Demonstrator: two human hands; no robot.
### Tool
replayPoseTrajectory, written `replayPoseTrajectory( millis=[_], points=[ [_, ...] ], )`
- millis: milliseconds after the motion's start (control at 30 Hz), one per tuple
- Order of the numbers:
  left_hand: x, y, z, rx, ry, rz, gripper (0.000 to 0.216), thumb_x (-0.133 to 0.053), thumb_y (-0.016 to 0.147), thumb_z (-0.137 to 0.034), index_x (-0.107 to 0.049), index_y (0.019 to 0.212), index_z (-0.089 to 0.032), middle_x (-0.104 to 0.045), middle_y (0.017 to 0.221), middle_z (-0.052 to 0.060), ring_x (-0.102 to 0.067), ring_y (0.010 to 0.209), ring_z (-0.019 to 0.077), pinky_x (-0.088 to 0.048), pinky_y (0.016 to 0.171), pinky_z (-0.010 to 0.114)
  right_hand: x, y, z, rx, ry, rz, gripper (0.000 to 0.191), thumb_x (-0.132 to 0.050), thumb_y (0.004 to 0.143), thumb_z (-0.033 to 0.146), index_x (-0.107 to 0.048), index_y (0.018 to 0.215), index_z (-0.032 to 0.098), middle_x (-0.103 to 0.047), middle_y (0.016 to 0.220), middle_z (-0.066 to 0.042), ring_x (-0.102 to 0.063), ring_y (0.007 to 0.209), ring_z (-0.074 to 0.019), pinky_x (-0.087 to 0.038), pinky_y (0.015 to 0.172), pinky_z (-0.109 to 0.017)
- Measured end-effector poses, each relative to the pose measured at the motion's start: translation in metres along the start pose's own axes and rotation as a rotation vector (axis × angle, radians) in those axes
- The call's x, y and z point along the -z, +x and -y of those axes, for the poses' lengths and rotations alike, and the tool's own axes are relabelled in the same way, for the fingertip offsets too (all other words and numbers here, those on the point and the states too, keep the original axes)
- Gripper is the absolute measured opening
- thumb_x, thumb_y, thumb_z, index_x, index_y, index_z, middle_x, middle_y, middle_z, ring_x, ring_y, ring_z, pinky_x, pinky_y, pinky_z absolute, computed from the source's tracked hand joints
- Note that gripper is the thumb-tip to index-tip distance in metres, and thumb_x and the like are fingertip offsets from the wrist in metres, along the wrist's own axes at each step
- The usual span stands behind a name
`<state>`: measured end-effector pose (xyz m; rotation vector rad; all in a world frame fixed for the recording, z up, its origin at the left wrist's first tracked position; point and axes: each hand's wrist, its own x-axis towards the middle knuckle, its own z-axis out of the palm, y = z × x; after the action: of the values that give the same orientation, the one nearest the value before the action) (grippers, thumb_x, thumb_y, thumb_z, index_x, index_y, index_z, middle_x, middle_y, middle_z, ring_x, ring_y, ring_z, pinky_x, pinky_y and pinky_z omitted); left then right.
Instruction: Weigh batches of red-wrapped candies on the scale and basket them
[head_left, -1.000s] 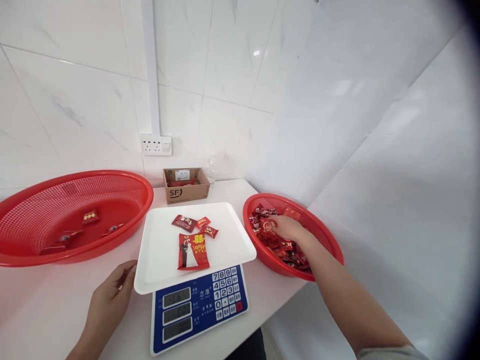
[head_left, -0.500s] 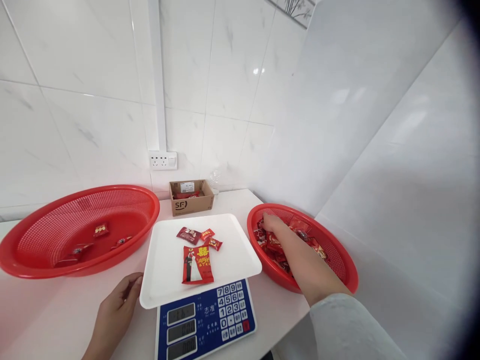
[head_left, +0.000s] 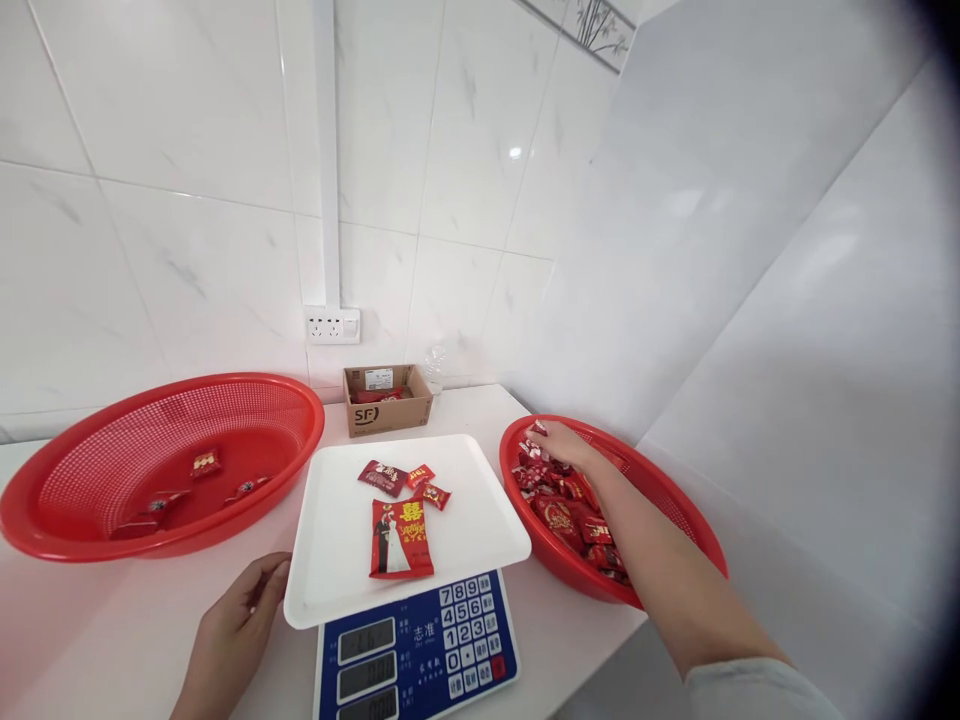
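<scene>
A: Right hand?
B: Right hand (head_left: 564, 442): in the right basket (head_left: 553, 556), fingertips pinched on a small sweet (head_left: 538, 428), above a heap (head_left: 559, 515) of red wrapped pieces.
A: Left hand?
B: Left hand (head_left: 244, 615): fingers curled, beside the tray (head_left: 476, 510) at its left edge; grip or contact, cannot tell.
A: Tray contents?
B: One large packet (head_left: 401, 545), printed with a couple; one dark packet (head_left: 382, 478); two small packets (head_left: 435, 495). Tray set on a blue-panelled scale (head_left: 412, 655).
A: Remainder?
B: Left basket (head_left: 127, 435), red, several pieces inside. Carton (head_left: 390, 414), at the back, red packs inside.
</scene>
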<state>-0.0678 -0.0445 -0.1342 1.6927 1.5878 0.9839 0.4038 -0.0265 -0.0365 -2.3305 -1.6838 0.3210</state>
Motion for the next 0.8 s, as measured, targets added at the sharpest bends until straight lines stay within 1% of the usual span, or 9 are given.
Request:
replayPoseTrajectory(
  millis=[100, 200, 267, 333, 433, 500, 600, 700, 800],
  points=[
    [0.000, -0.001, 0.000, -0.008, -0.009, 0.012, 0.042, -0.045, 0.072, -0.057, -0.063, 0.091, -0.025, -0.071, 0.092, 0.003, -0.067, 0.080, 0.0221, -0.054, 0.064, 0.026, 0.006, -0.010, 0.011, 0.041, 0.037, -0.100, 0.024, -0.047, 0.091, 0.035, -0.060, 0.093, 0.015, -0.065, 0.087, -0.003, -0.061, 0.078, -0.0155, -0.047, 0.072, -0.030],
    [0.000, -0.002, -0.001, -0.005, -0.008, 0.021, 0.043, -0.045, 0.072, -0.057, -0.063, 0.091, -0.024, -0.071, 0.091, 0.003, -0.066, 0.081, 0.0225, -0.053, 0.064, 0.027, 0.005, -0.018, 0.015, 0.023, 0.035, -0.170, 0.012, -0.054, 0.083, 0.028, -0.060, 0.085, 0.017, -0.067, 0.082, -0.003, -0.060, 0.079, -0.0182, -0.042, 0.070, -0.027],
    [0.000, -0.003, -0.003, -0.002, -0.006, 0.016, 0.043, -0.044, 0.072, -0.056, -0.063, 0.091, -0.023, -0.071, 0.091, 0.004, -0.066, 0.080, 0.0225, -0.053, 0.064, 0.027, 0.005, -0.024, 0.016, 0.001, 0.036, -0.184, 0.011, -0.058, 0.079, 0.028, -0.059, 0.081, 0.018, -0.066, 0.079, -0.005, -0.060, 0.077, -0.0203, -0.041, 0.067, -0.028],
    [0.000, -0.005, -0.006, -0.014, -0.012, 0.013, 0.042, -0.044, 0.073, -0.055, -0.063, 0.091, -0.023, -0.071, 0.090, 0.004, -0.066, 0.078, 0.0224, -0.053, 0.063, 0.028, 0.006, -0.029, 0.018, -0.014, 0.050, -0.196, 0.014, -0.053, 0.082, 0.030, -0.058, 0.079, 0.017, -0.066, 0.078, -0.007, -0.060, 0.076, -0.0219, -0.041, 0.067, -0.029],
    [-0.001, -0.007, -0.010, -0.044, -0.036, 0.015, 0.040, -0.044, 0.074, -0.054, -0.063, 0.090, -0.023, -0.071, 0.089, 0.004, -0.066, 0.078, 0.0221, -0.053, 0.063, 0.028, 0.008, -0.040, 0.033, 0.028, 0.107, -0.213, 0.021, -0.040, 0.089, 0.026, -0.058, 0.085, 0.017, -0.066, 0.087, -0.010, -0.060, 0.083, -0.0227, -0.042, 0.073, -0.032],
    [-0.001, -0.008, -0.011, -0.055, -0.051, 0.019, 0.039, -0.044, 0.075, -0.052, -0.063, 0.090, -0.022, -0.071, 0.089, 0.004, -0.066, 0.078, 0.0218, -0.053, 0.063, 0.028, 0.007, -0.051, 0.052, 0.117, 0.168, -0.205, 0.022, -0.038, 0.089, 0.024, -0.059, 0.092, 0.018, -0.065, 0.097, -0.008, -0.059, 0.091, -0.0210, -0.043, 0.079, -0.032],
    [-0.002, -0.009, -0.010, -0.070, -0.061, 0.022, 0.036, -0.045, 0.077, -0.050, -0.063, 0.090, -0.022, -0.071, 0.089, 0.004, -0.066, 0.077, 0.0213, -0.053, 0.064, 0.028, -0.004, -0.070, 0.091, 0.291, 0.250, -0.175, 0.020, -0.045, 0.087, 0.023, -0.061, 0.099, 0.023, -0.062, 0.107, -0.003, -0.056, 0.102, -0.0168, -0.042, 0.089, -0.029],
    [-0.003, -0.008, -0.008, -0.080, -0.073, 0.018, 0.034, -0.045, 0.077, -0.049, -0.063, 0.089, -0.022, -0.070, 0.089, 0.004, -0.065, 0.077, 0.0211, -0.053, 0.063, 0.028, -0.024, -0.086, 0.132, 0.547, 0.386, -0.077, 0.023, -0.045, 0.087, 0.018, -0.063, 0.101, 0.023, -0.059, 0.105, -0.005, -0.057, 0.099, -0.0164, -0.045, 0.088, -0.031],
    [-0.002, -0.007, -0.008, -0.076, -0.087, 0.011, 0.034, -0.046, 0.078, -0.049, -0.063, 0.089, -0.023, -0.070, 0.089, 0.004, -0.065, 0.079, 0.0215, -0.053, 0.064, 0.029, -0.046, -0.093, 0.164, 0.660, 0.396, -0.044, 0.028, -0.044, 0.086, 0.012, -0.063, 0.105, 0.022, -0.057, 0.106, -0.007, -0.057, 0.098, -0.0171, -0.046, 0.089, -0.033]
  ],
)
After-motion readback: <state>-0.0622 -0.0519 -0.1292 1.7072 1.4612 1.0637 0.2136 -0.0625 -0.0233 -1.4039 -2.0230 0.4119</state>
